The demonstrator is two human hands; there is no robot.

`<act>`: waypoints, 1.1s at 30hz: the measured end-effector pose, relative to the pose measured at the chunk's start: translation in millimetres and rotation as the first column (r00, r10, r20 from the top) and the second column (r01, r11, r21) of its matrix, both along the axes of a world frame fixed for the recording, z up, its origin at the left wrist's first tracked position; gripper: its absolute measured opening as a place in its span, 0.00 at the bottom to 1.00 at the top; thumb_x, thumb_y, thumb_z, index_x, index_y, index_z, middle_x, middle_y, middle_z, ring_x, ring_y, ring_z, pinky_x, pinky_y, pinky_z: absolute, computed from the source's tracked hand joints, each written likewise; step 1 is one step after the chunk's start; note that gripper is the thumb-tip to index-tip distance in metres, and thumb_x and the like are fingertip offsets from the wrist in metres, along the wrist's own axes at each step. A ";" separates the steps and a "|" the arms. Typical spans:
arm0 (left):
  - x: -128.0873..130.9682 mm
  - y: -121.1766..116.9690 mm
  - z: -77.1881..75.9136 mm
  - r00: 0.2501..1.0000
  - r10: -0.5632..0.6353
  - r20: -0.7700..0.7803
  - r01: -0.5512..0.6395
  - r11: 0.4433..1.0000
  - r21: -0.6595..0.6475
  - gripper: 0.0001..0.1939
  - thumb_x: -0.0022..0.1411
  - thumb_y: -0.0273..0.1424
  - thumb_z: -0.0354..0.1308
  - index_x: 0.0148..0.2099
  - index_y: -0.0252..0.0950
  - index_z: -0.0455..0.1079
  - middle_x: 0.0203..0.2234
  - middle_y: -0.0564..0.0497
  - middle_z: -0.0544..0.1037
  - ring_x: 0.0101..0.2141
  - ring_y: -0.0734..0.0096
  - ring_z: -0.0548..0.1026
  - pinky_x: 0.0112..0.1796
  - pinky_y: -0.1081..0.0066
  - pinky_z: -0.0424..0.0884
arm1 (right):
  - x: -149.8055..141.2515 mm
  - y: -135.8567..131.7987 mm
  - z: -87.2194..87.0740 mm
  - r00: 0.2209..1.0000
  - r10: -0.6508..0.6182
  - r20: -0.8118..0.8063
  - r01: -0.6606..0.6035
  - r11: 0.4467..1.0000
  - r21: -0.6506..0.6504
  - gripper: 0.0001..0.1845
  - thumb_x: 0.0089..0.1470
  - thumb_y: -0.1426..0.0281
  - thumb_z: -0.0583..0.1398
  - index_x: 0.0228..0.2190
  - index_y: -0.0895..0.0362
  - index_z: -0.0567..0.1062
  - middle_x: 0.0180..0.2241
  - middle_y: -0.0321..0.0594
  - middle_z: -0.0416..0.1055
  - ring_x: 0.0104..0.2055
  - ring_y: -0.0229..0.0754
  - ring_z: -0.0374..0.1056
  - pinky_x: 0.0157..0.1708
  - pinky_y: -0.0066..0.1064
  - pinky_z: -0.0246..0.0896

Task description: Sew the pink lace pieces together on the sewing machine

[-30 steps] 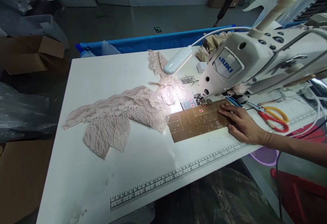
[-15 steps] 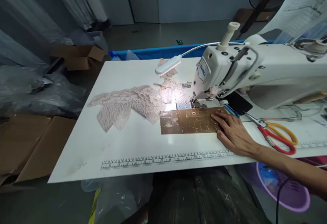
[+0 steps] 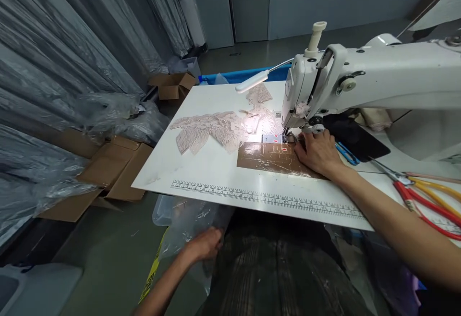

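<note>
My right hand [image 3: 317, 151] rests at the right end of a shiny brown strip [image 3: 266, 157], close beside the sewing machine's needle area [image 3: 286, 136]. Its fingers are bent and drawn together; the tips and anything between them are hidden. Below the table edge, my left hand [image 3: 208, 244] is curled closed by my lap, next to clear plastic [image 3: 190, 224]; what it holds, if anything, cannot be made out. Pale pink lace [image 3: 216, 127] lies spread left of the needle, partly under the lamp's light.
The white sewing machine [image 3: 360, 76] stands over the table's right side, with a small lamp [image 3: 252, 81]. Blue-handled snips [image 3: 346, 153], a dark flat object [image 3: 355, 138] and red-and-yellow-handled scissors [image 3: 406, 188] lie right of my hand. A printed ruler [image 3: 252, 197] follows the front edge. Cardboard boxes [image 3: 118, 162] stand left.
My view has swung left. My right hand has moved from lying flat on the strip to bent fingers nearer the needle. My left hand has come into sight below the table.
</note>
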State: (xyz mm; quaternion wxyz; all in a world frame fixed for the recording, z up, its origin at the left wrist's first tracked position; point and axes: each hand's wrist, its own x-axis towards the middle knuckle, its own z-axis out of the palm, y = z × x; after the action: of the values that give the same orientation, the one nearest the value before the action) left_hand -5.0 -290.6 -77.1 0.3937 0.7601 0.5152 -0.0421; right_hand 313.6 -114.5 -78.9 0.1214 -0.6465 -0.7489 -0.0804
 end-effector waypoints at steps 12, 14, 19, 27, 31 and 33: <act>65.4 205.5 78.7 0.997 -0.068 -0.018 0.066 0.794 0.604 0.22 0.74 0.43 0.50 0.59 0.32 0.68 0.51 0.39 0.75 0.48 0.55 0.76 0.47 0.57 0.74 | 19.7 4.6 -14.2 0.984 0.089 -0.154 -0.077 0.994 0.083 0.26 0.62 0.61 0.48 0.43 0.62 0.80 0.35 0.55 0.74 0.41 0.56 0.64 0.41 0.42 0.58; 85.4 246.2 68.8 0.989 0.051 -0.138 0.052 0.756 0.652 0.19 0.75 0.41 0.49 0.52 0.32 0.73 0.46 0.37 0.76 0.48 0.50 0.76 0.48 0.53 0.73 | 23.4 4.6 -17.7 0.983 0.111 -0.147 -0.098 0.991 0.096 0.28 0.63 0.60 0.47 0.45 0.63 0.80 0.34 0.55 0.74 0.40 0.56 0.65 0.41 0.42 0.58; 111.8 307.3 51.0 0.984 0.085 -0.157 0.040 0.751 0.659 0.20 0.74 0.40 0.50 0.55 0.30 0.73 0.55 0.32 0.74 0.58 0.44 0.72 0.56 0.49 0.70 | 32.0 5.6 -24.9 0.983 0.156 -0.097 -0.150 0.986 0.072 0.30 0.66 0.59 0.45 0.53 0.64 0.77 0.34 0.54 0.75 0.38 0.56 0.68 0.43 0.45 0.59; 46.2 301.2 42.1 0.998 -0.024 0.053 -0.019 0.729 0.685 0.19 0.73 0.35 0.52 0.61 0.33 0.69 0.64 0.38 0.68 0.62 0.55 0.69 0.63 0.53 0.66 | 30.7 1.1 -25.6 0.983 0.180 0.018 -0.181 0.974 0.136 0.30 0.69 0.60 0.44 0.54 0.64 0.77 0.42 0.59 0.76 0.47 0.62 0.70 0.38 0.44 0.62; -22.7 286.6 49.0 0.975 0.163 0.152 -0.223 0.678 0.700 0.18 0.68 0.22 0.48 0.53 0.33 0.74 0.58 0.42 0.73 0.59 0.59 0.72 0.60 0.54 0.69 | 28.0 -2.6 -25.6 0.979 0.177 0.101 -0.192 0.968 0.161 0.28 0.69 0.62 0.45 0.55 0.64 0.75 0.36 0.54 0.77 0.42 0.63 0.71 0.35 0.45 0.63; -49.4 282.3 48.7 0.966 0.201 0.160 -0.256 0.692 0.675 0.21 0.64 0.19 0.48 0.54 0.36 0.74 0.59 0.45 0.73 0.59 0.59 0.71 0.59 0.56 0.70 | 27.8 -2.7 -26.3 0.977 0.164 0.138 -0.187 0.967 0.172 0.29 0.69 0.61 0.44 0.55 0.64 0.75 0.31 0.52 0.76 0.38 0.63 0.71 0.33 0.45 0.63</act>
State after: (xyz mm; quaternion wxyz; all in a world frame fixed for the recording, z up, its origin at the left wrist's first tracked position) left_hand -54.4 -8.2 -28.4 0.1030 0.7827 0.5691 0.2300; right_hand 341.4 -117.2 -105.2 0.1412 -0.5574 -0.7986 -0.1779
